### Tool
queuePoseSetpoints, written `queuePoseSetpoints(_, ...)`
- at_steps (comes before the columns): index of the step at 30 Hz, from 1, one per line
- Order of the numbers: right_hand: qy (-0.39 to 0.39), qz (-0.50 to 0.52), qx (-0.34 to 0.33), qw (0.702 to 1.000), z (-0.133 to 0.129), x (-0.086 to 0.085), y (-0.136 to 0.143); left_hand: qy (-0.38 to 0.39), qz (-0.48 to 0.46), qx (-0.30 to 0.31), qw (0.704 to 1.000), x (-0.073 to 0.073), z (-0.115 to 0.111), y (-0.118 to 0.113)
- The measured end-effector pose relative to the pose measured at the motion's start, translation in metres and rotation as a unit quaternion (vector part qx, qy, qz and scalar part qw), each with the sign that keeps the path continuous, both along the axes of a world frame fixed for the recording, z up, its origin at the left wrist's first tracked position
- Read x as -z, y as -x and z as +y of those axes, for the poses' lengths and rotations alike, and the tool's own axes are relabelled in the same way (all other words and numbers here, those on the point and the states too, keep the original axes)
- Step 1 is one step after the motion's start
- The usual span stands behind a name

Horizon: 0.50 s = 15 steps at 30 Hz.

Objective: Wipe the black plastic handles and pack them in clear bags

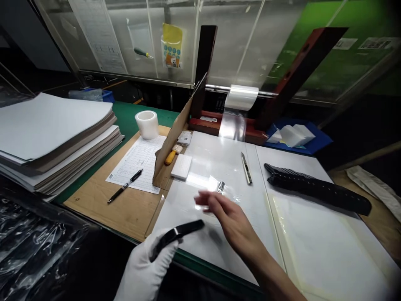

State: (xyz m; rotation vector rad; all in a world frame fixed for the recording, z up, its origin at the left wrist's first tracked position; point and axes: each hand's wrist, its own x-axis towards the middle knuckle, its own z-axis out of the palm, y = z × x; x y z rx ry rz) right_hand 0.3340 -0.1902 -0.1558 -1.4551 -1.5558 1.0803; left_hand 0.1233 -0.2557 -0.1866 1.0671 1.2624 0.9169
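My left hand [147,259], in a white glove, is closed around one end of a curved, glossy black strip-like piece [178,234]. The piece's other end points up and to the right, over the white work surface [194,225]. My bare right hand [227,213] hovers just right of that end, apart from it. Its fingers stretch leftward, smeared by motion, and nothing shows in them. Right behind these fingers lies a small shiny metal item [221,187] on clear film. A slim cutter knife [246,168] rests farther back.
A film roll [242,98] hangs on a red-brown stand. Black curved pieces [316,188] lie stacked at right, before a blue tray [319,144]. Left of an upright cardboard divider [175,133] are a pen [125,186], a printed sheet [134,167], a tape roll [147,124] and stacked boards [56,125].
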Motion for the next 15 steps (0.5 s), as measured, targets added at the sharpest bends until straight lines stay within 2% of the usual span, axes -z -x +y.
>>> queuePoseSetpoints(2,-0.063,-0.059,0.008,0.996,0.050,0.001,0.029,-0.057,0.076,-0.064,0.993,0.006,0.001,0.013)
queuePoseSetpoints(4,-0.092,-0.107,0.022,0.990,0.089,0.006,0.059,-0.150,0.143,-0.097,0.973,0.012,0.001,0.020)
queuePoseSetpoints(6,-0.100,-0.147,0.029,0.984,0.104,0.015,0.081,-0.247,0.177,-0.080,0.949,0.016,0.001,0.022)
queuePoseSetpoints(7,-0.099,-0.160,0.030,0.982,0.100,0.020,0.085,-0.282,0.183,-0.060,0.940,0.018,0.000,0.021)
queuePoseSetpoints(10,-0.090,-0.167,0.024,0.982,0.053,0.026,0.065,-0.317,0.183,-0.026,0.930,0.021,-0.001,0.008)
queuePoseSetpoints(13,-0.094,-0.124,0.075,0.985,-0.015,0.014,0.017,-0.311,0.166,-0.007,0.936,0.019,0.002,-0.017)
queuePoseSetpoints(15,-0.148,-0.133,0.092,0.976,-0.055,0.003,-0.005,-0.322,0.150,0.020,0.935,0.015,0.005,-0.036)
